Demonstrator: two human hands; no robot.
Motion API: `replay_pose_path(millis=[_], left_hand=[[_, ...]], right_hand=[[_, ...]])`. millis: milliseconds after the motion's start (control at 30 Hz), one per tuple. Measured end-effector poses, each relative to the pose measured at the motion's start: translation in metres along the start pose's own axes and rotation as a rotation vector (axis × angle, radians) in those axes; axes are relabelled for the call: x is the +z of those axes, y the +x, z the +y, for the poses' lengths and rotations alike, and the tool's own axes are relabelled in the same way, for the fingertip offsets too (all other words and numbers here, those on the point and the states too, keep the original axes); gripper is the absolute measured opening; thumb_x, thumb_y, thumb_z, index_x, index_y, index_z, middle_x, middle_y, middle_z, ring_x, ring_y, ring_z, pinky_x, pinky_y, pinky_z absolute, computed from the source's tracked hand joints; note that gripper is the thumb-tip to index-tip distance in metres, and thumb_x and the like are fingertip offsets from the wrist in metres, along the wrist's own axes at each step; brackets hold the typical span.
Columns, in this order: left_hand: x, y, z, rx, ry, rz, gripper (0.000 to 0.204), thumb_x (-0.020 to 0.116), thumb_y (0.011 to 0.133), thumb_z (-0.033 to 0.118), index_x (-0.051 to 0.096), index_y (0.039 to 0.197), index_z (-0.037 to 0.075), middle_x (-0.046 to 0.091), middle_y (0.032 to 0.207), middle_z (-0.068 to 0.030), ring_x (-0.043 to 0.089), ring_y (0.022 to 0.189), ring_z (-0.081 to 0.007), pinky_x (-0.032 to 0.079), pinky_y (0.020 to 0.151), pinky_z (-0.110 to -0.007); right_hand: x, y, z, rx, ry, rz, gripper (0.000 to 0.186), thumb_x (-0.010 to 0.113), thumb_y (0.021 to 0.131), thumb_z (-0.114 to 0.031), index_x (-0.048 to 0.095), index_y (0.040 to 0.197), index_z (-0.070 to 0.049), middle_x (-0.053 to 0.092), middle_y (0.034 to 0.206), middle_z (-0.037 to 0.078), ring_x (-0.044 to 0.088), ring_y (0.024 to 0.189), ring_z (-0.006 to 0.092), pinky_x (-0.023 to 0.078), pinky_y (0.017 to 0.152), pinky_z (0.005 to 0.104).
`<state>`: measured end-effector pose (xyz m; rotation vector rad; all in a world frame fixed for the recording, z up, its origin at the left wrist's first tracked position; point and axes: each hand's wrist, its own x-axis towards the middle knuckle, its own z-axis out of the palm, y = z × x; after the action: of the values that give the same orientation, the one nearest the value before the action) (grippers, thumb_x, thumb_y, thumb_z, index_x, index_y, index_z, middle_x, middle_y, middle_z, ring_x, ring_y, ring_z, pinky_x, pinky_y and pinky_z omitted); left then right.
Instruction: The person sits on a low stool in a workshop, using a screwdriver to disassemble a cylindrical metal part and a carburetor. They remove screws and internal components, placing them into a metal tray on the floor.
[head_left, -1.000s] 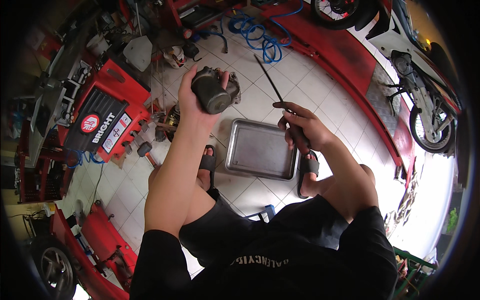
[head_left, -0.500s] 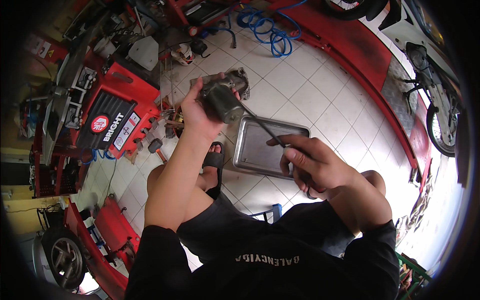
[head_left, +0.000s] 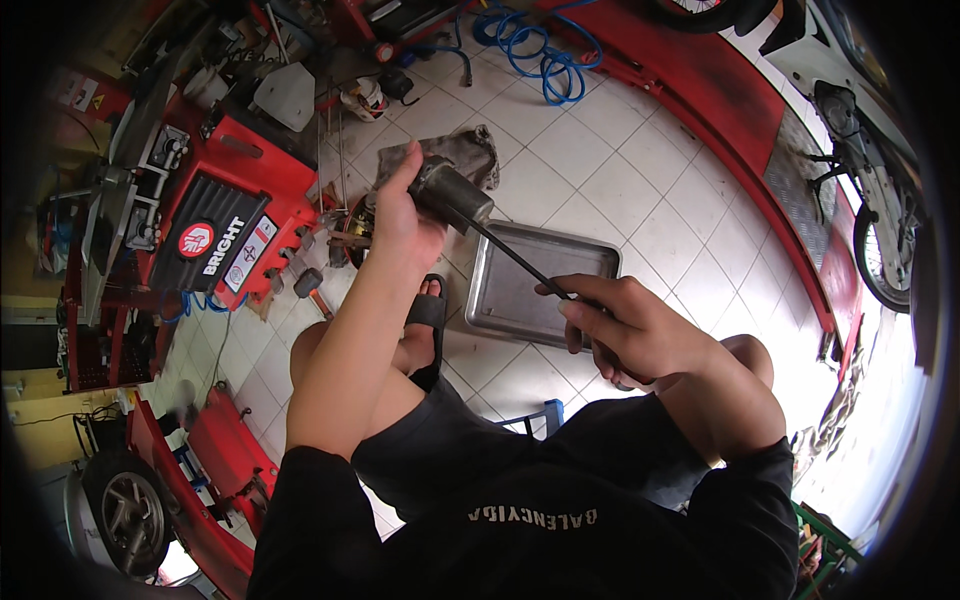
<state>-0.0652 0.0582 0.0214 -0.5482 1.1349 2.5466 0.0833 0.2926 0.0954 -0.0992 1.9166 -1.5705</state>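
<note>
- The left hand is raised above the tiled floor, its fingers wrapped around a dark grey metal cylinder.
- The cylinder is tilted, with one end facing the right hand.
- The right hand has its fingers curled tight around the handle of a long thin tool, whose dark shaft runs up and to the left until its tip meets the end of the cylinder.
- Below the tool, a shallow metal tray lies flat on the floor, just beside a foot in a black sandal.
- A grey rag lies on the tiles behind the cylinder.
- A red tyre machine stands to the left, and a coiled blue hose lies near the far edge of the floor.
</note>
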Motion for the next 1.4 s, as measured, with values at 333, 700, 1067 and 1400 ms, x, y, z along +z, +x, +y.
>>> replay_pose_path(millis=[333, 700, 1067, 1400], left_hand=[[-0.004, -0.005, 0.002, -0.026, -0.059, -0.016, 0.031, 0.069, 0.096, 0.037, 0.064, 0.104, 0.007, 0.069, 0.102, -0.0084, 0.065, 0.101, -0.0261, 0.049, 0.097, -0.044], [-0.003, -0.006, 0.003, -0.015, -0.061, 0.029, 0.032, 0.068, 0.096, 0.038, 0.063, 0.105, 0.007, 0.068, 0.102, -0.0086, 0.064, 0.1, -0.0262, 0.05, 0.097, -0.045], [0.0, -0.008, -0.003, 0.024, -0.021, 0.025, 0.037, 0.064, 0.099, 0.037, 0.059, 0.12, 0.007, 0.066, 0.113, -0.0097, 0.063, 0.109, -0.0262, 0.05, 0.1, -0.045], [0.0, -0.001, -0.013, 0.136, -0.04, -0.031, 0.039, 0.062, 0.101, 0.041, 0.061, 0.119, 0.007, 0.066, 0.114, -0.0061, 0.062, 0.109, -0.0228, 0.047, 0.101, -0.041]], right_hand=[[0.003, 0.003, 0.0, 0.001, -0.031, 0.02, 0.035, 0.045, 0.108, -0.017, 0.054, 0.133, 0.005, 0.061, 0.072, 0.007, 0.055, 0.048, 0.0102, 0.047, 0.045, 0.0274], [0.005, 0.004, 0.001, 0.013, -0.032, 0.017, 0.036, 0.045, 0.109, -0.019, 0.053, 0.135, 0.005, 0.059, 0.069, 0.007, 0.055, 0.047, 0.011, 0.047, 0.046, 0.0282], [0.004, 0.013, 0.028, -0.321, -0.504, 0.218, 0.034, 0.059, 0.1, -0.016, 0.059, 0.13, -0.001, 0.068, 0.08, 0.015, 0.067, 0.061, 0.0271, 0.051, 0.052, 0.0366], [0.026, 0.018, 0.048, -0.344, -1.321, 0.71, 0.056, 0.069, 0.081, -0.012, 0.062, 0.137, -0.012, 0.061, 0.082, 0.005, 0.065, 0.062, 0.0206, 0.052, 0.053, 0.0349]])
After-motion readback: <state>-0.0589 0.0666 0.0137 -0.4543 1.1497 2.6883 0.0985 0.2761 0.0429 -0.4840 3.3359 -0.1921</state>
